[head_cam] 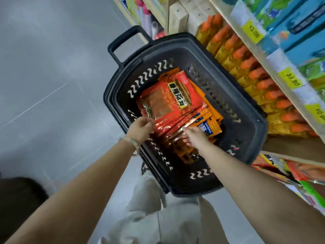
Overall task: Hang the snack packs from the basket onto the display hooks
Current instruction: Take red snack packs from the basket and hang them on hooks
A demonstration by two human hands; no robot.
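Here, a black plastic basket (184,41) with slotted walls stands on the grey floor (44,67), its looped handle (123,43) at the far left corner. Inside lie the glossy red foil snack packs (168,104), stacked and fanned so that their near edges spread like cards. The top one shows a clear window with brownish food on the left and a dark label with yellow characters on the right. Under and to the right of them sit flat orange packs (211,110), one with a blue label (207,127).

Both hands reach into the basket at the near edge of the fan. The left hand (141,127), a pale bead bracelet (131,140) on its wrist, has its fingers curled and pinches the left corner of the snack packs. The right hand (193,136) has its fingers bent around the silvery near edge of the same stack.

To the right, a pale shelf holds a row of yellow-and-orange packets (246,67), with yellow price tags (254,31) on the shelf edge above them.
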